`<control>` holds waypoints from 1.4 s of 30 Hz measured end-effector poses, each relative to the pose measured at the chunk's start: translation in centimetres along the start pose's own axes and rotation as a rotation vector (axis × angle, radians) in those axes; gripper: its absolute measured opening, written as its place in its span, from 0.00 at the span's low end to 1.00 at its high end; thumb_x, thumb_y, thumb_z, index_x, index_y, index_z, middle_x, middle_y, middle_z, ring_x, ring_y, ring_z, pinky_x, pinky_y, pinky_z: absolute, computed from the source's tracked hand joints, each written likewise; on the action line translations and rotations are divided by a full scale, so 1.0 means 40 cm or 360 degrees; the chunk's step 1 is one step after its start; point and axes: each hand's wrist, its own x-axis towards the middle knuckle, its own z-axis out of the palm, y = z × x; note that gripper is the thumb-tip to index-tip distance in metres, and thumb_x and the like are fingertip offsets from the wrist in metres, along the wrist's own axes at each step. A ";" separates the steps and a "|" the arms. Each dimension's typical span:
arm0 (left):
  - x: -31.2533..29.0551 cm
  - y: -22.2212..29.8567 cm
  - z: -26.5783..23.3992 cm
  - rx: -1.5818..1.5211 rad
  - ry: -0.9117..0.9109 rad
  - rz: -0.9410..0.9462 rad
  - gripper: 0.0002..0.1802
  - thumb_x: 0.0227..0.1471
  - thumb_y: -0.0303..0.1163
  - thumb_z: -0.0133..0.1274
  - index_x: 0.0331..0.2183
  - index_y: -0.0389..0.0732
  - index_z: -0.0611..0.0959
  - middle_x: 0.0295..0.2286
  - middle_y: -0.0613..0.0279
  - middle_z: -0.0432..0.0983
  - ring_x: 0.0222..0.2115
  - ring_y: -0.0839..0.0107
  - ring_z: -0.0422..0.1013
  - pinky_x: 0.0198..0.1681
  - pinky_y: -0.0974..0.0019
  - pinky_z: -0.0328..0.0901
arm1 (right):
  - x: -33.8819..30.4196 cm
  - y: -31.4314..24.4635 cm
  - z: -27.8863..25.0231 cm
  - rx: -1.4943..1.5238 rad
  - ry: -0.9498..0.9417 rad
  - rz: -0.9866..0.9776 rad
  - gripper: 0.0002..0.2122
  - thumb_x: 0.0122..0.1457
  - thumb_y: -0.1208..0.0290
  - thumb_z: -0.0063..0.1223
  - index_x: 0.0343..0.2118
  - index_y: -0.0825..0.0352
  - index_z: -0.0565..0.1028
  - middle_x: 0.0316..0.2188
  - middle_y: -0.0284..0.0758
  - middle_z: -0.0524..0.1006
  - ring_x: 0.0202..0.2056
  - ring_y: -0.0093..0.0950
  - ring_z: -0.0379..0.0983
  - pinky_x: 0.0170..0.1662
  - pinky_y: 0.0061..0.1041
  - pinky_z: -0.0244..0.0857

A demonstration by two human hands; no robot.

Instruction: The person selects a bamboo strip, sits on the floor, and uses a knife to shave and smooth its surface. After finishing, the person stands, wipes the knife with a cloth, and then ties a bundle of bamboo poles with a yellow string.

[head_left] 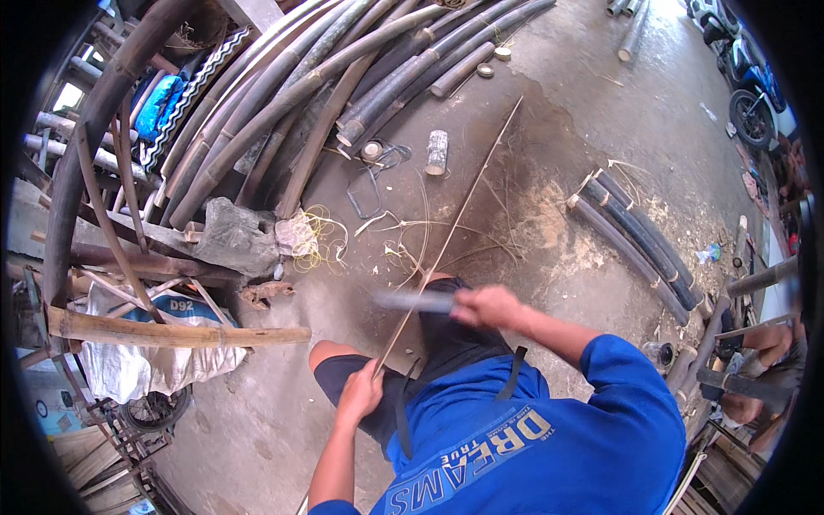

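Note:
My left hand (360, 393) is closed round the lower part of a long, thin bamboo strip (468, 199), close to my left thigh. The strip slants up and away to the far right, passing over my lap. In my right hand (487, 306) is a knife (421, 301), its wide blade smeared by motion. The blade points left and crosses the strip above my knees; whether it touches cannot be told. Thin shavings (498, 245) and loose fibres lie on the floor just beyond my knees.
Long bamboo poles (257, 120) are stacked at the far left by a stone block (238, 238). One pole (180, 332) juts in at left above a white sack (154, 365). Short dark poles (639, 232) lie at right, a cut bamboo piece (437, 153) ahead. Another person's arm (760, 343) shows at right.

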 end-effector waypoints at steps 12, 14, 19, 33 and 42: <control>-0.369 -0.161 -0.078 -0.0149 0.0038 -0.0402 0.19 0.60 0.33 0.56 0.53 0.40 0.81 0.39 0.38 0.81 0.42 0.42 0.79 0.45 0.51 0.72 | 0.132 0.338 -0.093 -0.0002 0.0298 0.0649 0.23 0.66 0.44 0.49 0.43 0.62 0.82 0.37 0.51 0.83 0.42 0.53 0.80 0.47 0.50 0.73; -0.432 -0.219 -0.053 -0.0228 0.0134 -0.0339 0.21 0.58 0.33 0.59 0.53 0.41 0.82 0.38 0.40 0.82 0.40 0.45 0.80 0.44 0.54 0.72 | 0.169 0.448 -0.128 -0.0183 0.0400 0.0884 0.23 0.67 0.45 0.48 0.42 0.63 0.82 0.37 0.51 0.83 0.43 0.52 0.80 0.47 0.50 0.73; -0.471 -0.276 0.017 0.0287 0.0142 -0.0366 0.35 0.54 0.43 0.65 0.59 0.37 0.76 0.49 0.41 0.77 0.50 0.48 0.73 0.54 0.54 0.67 | 0.191 0.449 -0.140 -0.0397 0.0288 0.0918 0.25 0.68 0.45 0.45 0.40 0.68 0.80 0.36 0.52 0.83 0.43 0.53 0.80 0.47 0.51 0.73; -0.053 -0.029 0.127 -0.0104 0.0304 0.0166 0.23 0.66 0.39 0.50 0.58 0.39 0.77 0.50 0.42 0.78 0.51 0.44 0.74 0.54 0.51 0.69 | 0.180 0.581 -0.206 -0.0459 0.0568 0.1142 0.26 0.67 0.44 0.46 0.44 0.68 0.80 0.39 0.52 0.83 0.44 0.52 0.80 0.48 0.51 0.73; -0.029 -0.016 -0.010 -0.0486 -0.0072 -0.0199 0.22 0.71 0.44 0.42 0.36 0.36 0.79 0.25 0.58 0.80 0.21 0.70 0.78 0.29 0.63 0.72 | 0.120 0.435 -0.349 0.0081 0.0850 0.1010 0.29 0.69 0.41 0.41 0.46 0.68 0.79 0.41 0.55 0.81 0.45 0.50 0.80 0.48 0.47 0.72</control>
